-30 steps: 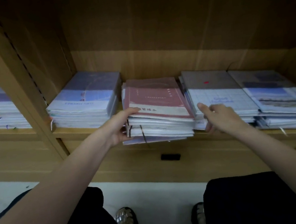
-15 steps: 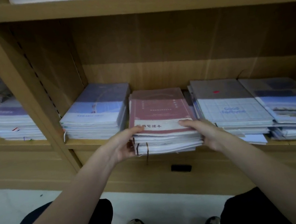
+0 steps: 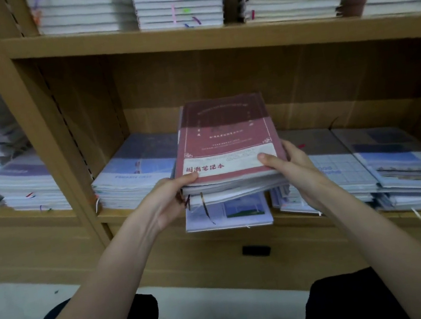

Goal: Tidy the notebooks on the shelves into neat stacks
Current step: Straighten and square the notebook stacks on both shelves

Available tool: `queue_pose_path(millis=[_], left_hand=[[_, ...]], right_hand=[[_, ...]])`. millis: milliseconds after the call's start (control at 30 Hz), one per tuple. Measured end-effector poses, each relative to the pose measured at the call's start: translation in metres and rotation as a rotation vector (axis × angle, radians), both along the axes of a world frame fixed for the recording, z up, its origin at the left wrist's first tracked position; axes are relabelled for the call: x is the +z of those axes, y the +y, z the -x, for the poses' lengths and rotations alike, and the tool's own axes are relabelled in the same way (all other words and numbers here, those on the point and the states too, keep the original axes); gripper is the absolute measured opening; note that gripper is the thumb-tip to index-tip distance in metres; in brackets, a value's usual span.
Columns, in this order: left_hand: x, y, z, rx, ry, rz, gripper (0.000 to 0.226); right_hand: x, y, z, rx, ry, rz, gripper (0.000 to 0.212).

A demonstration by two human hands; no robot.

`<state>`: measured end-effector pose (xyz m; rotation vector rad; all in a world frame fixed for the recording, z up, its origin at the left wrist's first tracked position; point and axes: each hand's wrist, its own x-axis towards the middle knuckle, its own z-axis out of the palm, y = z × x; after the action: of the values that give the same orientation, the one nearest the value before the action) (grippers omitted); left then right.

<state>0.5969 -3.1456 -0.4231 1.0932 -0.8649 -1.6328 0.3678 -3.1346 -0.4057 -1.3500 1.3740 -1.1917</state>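
Both hands clamped on the red-covered notebook bundle point(image 3: 226, 146): left hand point(image 3: 167, 201) grips the near-left corner, thumb on the cover and fingers under; right hand point(image 3: 291, 167) grips the near-right corner the same way. Bundle is lifted off the middle shelf point(image 3: 308, 219), near edge toward the person, far edge tilted up toward the shelf back, long axis running front to back into the bay. Directly below it, a pale blue notebook point(image 3: 228, 214) lies flat on the shelf, jutting out past the shelf front edge, not square with the rest. Blue stack point(image 3: 137, 170) sits just left of the bundle, grid-cover stack point(image 3: 342, 169) just right, landscape-cover stack point(image 3: 407, 170) further right. Key relation: the held bundle hangs straight above the gap between the blue and grid stacks, both hands equally near, so it likely goes straight down and back; the jutting notebook probably needs pushing in first. Upper shelf stacks point(image 3: 177, 3) blurred, untouched.
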Motion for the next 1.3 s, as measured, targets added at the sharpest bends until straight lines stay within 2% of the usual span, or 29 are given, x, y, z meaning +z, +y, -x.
queue_pose_path(millis=[67,200,267,333,400,467,500,533,633,700,767,833,900,967,1100,1233,1300], left_hand=[[0.003,-0.005,-0.004,0.009,-0.019,0.014,0.023],[-0.006,-0.016,-0.006,0.021,-0.045,-0.052,0.027],[-0.017,-0.018,-0.002,0.017,-0.07,-0.109,0.03],[-0.03,-0.021,0.0,-0.027,-0.177,-0.138,0.035],[-0.037,-0.024,-0.002,-0.064,-0.441,-0.083,0.04],[-0.035,-0.028,-0.013,-0.038,-0.9,0.07,0.043],[-0.033,-0.028,-0.019,-0.01,-1.052,0.146,0.045],[-0.032,-0.028,-0.028,-0.037,-1.059,0.137,0.05],[-0.037,-0.015,-0.037,-0.393,-0.855,-0.017,0.067],[-0.054,-0.012,-0.032,-0.486,-0.974,0.135,0.073],[-0.067,-0.013,-0.025,-0.393,-1.229,0.341,0.065],[-0.071,-0.012,-0.02,-0.299,-1.419,0.45,0.056],[-0.073,-0.012,-0.02,-0.275,-1.481,0.474,0.053],[-0.071,-0.014,-0.02,-0.262,-1.482,0.478,0.049],[-0.069,-0.029,-0.021,-0.187,-1.411,0.497,0.031],[-0.072,-0.051,-0.012,-0.008,-1.434,0.47,0.029],[-0.074,-0.057,-0.004,0.092,-1.508,0.428,0.024]], right_hand=[[-0.007,0.002,-0.003,0.016,-0.005,-0.017,0.062],[-0.023,-0.009,-0.006,0.035,-0.063,-0.12,0.052],[-0.035,-0.017,-0.004,0.042,-0.035,-0.19,0.046],[-0.046,-0.018,-0.002,0.07,0.039,-0.263,0.04],[-0.055,-0.021,0.003,0.079,0.085,-0.299,0.038],[-0.056,-0.022,0.007,0.084,0.122,-0.31,0.034],[-0.055,-0.022,0.008,0.089,0.177,-0.305,0.034],[-0.055,-0.022,0.008,0.092,0.264,-0.291,0.034],[-0.051,-0.017,0.004,0.15,0.574,-0.134,0.051],[-0.052,-0.014,0.003,0.217,0.647,-0.008,0.083],[-0.057,-0.01,0.001,0.285,0.82,-0.044,0.115],[-0.066,-0.004,-0.002,0.346,1.144,-0.077,0.12],[-0.073,0.0,-0.006,0.324,1.354,0.01,0.112],[-0.076,0.0,-0.006,0.27,1.377,0.1,0.101],[-0.077,-0.009,-0.006,0.211,1.33,0.133,0.087],[-0.074,-0.037,-0.01,0.136,1.281,0.155,0.084],[-0.073,-0.051,-0.013,0.117,1.241,0.117,0.086]])
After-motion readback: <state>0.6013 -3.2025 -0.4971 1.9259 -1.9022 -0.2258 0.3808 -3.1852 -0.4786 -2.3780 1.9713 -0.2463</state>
